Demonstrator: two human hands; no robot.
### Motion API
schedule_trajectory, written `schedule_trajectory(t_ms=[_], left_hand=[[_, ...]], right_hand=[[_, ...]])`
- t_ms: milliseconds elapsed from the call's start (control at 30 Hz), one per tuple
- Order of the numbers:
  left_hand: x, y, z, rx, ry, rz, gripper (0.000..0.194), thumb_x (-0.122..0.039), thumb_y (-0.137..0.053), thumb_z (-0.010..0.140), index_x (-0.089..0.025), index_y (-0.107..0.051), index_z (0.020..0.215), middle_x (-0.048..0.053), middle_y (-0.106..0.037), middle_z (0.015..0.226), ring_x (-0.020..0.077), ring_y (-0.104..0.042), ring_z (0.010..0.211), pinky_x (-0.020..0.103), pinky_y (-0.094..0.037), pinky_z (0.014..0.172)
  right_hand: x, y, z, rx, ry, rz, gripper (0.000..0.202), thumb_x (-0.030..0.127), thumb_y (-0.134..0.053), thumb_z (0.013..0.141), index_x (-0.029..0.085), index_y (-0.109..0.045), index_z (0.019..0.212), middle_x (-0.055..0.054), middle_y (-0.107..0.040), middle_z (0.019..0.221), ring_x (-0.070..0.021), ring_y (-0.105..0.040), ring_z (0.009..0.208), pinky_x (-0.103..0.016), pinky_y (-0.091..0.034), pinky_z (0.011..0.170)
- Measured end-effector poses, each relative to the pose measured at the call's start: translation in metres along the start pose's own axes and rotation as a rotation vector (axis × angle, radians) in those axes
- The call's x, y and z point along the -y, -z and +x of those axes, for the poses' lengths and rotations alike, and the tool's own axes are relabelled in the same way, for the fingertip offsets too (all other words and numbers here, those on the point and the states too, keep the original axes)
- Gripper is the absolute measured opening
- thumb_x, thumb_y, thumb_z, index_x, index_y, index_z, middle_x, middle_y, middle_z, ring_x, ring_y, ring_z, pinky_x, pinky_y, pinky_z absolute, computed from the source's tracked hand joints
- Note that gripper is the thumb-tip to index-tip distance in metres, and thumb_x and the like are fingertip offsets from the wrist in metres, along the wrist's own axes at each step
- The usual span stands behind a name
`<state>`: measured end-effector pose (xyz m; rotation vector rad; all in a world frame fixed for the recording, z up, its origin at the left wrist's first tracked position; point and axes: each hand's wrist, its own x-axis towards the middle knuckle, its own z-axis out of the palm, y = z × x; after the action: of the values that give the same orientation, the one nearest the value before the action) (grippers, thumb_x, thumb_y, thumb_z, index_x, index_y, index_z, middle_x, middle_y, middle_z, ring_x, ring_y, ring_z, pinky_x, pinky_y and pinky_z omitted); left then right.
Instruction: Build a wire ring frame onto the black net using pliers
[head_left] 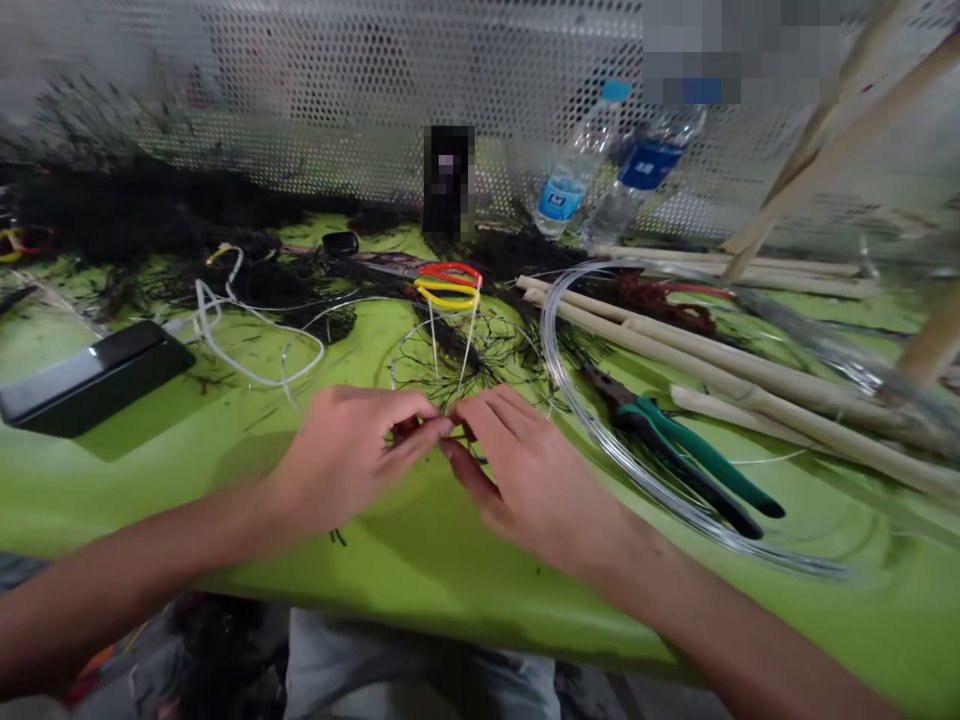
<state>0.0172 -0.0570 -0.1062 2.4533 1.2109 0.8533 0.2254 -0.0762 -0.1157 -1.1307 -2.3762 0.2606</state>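
Note:
My left hand point(364, 450) and my right hand point(532, 470) meet at their fingertips over the near part of a round hoop with dark, thin branching strands point(476, 372). Both hands are closed in a pinch. A white string point(470, 345) comes down in two lines from the scissors' handles to my fingertips; its ends are hidden by the fingers. The scissors point(450, 285), with one red and one yellow handle, lie just beyond the hoop, blades pointing left.
A coil of clear wire point(555, 365) and green-and-black pliers point(694, 455) lie right, beside bamboo sticks point(675, 350). Two water bottles point(562, 190) lean on the perforated panel point(337, 90). Left are a dark box-shaped device point(97, 380), a white cable point(255, 378) and black fibres point(135, 220).

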Motion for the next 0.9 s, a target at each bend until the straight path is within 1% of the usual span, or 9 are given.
schedule_trajectory(t_ms=[67, 133, 233, 333, 467, 533, 700, 800, 900], left_hand=[[0.001, 0.001, -0.002, 0.028, -0.012, -0.021, 0.024, -0.030, -0.066, 0.102, -0.019, -0.072, 0.081, -0.008, -0.066, 0.063, 0.0046, -0.054, 0.052, 0.020, -0.033, 0.054], [0.003, 0.002, -0.003, 0.067, -0.033, -0.043, 0.024, -0.030, -0.064, 0.103, -0.019, -0.072, 0.084, -0.008, -0.068, 0.065, 0.0044, -0.056, 0.054, 0.019, -0.035, 0.055], [0.007, 0.004, -0.002, 0.138, -0.053, -0.069, 0.023, -0.030, -0.062, 0.104, -0.019, -0.072, 0.086, -0.007, -0.071, 0.069, 0.0046, -0.059, 0.056, 0.019, -0.037, 0.057], [0.010, 0.004, 0.001, 0.217, -0.016, -0.130, 0.019, -0.029, -0.064, 0.103, -0.020, -0.074, 0.089, -0.008, -0.073, 0.072, 0.0049, -0.062, 0.058, 0.017, -0.039, 0.057], [0.014, 0.002, 0.002, 0.327, -0.002, -0.217, 0.008, -0.026, -0.070, 0.099, -0.022, -0.075, 0.095, -0.008, -0.078, 0.085, 0.0062, -0.071, 0.072, 0.015, -0.045, 0.067], [0.015, 0.001, 0.002, 0.319, -0.005, -0.202, 0.006, -0.024, -0.071, 0.098, -0.021, -0.075, 0.095, -0.008, -0.078, 0.085, 0.0062, -0.070, 0.072, 0.016, -0.045, 0.067], [0.014, -0.002, 0.000, 0.277, -0.010, -0.144, 0.002, -0.020, -0.075, 0.094, -0.021, -0.074, 0.092, -0.009, -0.073, 0.075, 0.0048, -0.063, 0.060, 0.017, -0.040, 0.059], [0.012, -0.004, -0.001, 0.261, -0.030, -0.096, 0.007, -0.020, -0.080, 0.089, -0.019, -0.073, 0.089, -0.008, -0.073, 0.073, 0.0056, -0.062, 0.060, 0.018, -0.040, 0.060], [0.011, -0.005, -0.003, 0.237, -0.017, -0.077, 0.006, -0.020, -0.079, 0.090, -0.019, -0.074, 0.089, -0.007, -0.074, 0.074, 0.0063, -0.062, 0.060, 0.019, -0.041, 0.061]], right_hand=[[0.000, 0.001, 0.001, 0.019, -0.023, 0.086, 0.007, 0.013, -0.059, 0.100, 0.013, -0.065, 0.102, -0.011, -0.068, 0.097, -0.0261, -0.062, 0.092, -0.038, -0.048, 0.078], [-0.004, 0.005, 0.003, 0.040, -0.071, 0.241, 0.008, 0.010, -0.061, 0.097, 0.015, -0.067, 0.100, -0.007, -0.066, 0.097, -0.0207, -0.063, 0.089, -0.033, -0.048, 0.076], [-0.010, 0.011, 0.007, 0.049, -0.158, 0.394, 0.014, 0.009, -0.062, 0.098, 0.017, -0.070, 0.090, -0.001, -0.064, 0.087, -0.0137, -0.061, 0.077, -0.027, -0.045, 0.069], [-0.013, 0.012, 0.010, 0.049, -0.222, 0.455, 0.016, 0.010, -0.064, 0.098, 0.016, -0.072, 0.086, 0.001, -0.064, 0.082, -0.0114, -0.059, 0.073, -0.025, -0.043, 0.065], [-0.012, 0.006, 0.010, 0.037, -0.251, 0.461, 0.018, 0.007, -0.063, 0.097, 0.015, -0.071, 0.083, 0.000, -0.062, 0.083, -0.0112, -0.059, 0.072, -0.025, -0.042, 0.063], [-0.012, 0.002, 0.010, 0.034, -0.246, 0.456, 0.019, 0.007, -0.062, 0.097, 0.015, -0.070, 0.082, 0.000, -0.061, 0.081, -0.0116, -0.057, 0.072, -0.026, -0.041, 0.062], [-0.013, -0.003, 0.011, 0.017, -0.223, 0.485, 0.020, 0.006, -0.061, 0.098, 0.015, -0.069, 0.083, 0.000, -0.062, 0.084, -0.0126, -0.057, 0.074, -0.027, -0.041, 0.064], [-0.012, -0.004, 0.011, 0.016, -0.217, 0.484, 0.019, 0.004, -0.060, 0.098, 0.015, -0.069, 0.084, -0.001, -0.062, 0.085, -0.0127, -0.057, 0.075, -0.027, -0.041, 0.066], [-0.012, -0.004, 0.010, 0.004, -0.203, 0.491, 0.018, 0.006, -0.060, 0.098, 0.015, -0.070, 0.085, -0.001, -0.062, 0.087, -0.0129, -0.057, 0.076, -0.027, -0.042, 0.067]])
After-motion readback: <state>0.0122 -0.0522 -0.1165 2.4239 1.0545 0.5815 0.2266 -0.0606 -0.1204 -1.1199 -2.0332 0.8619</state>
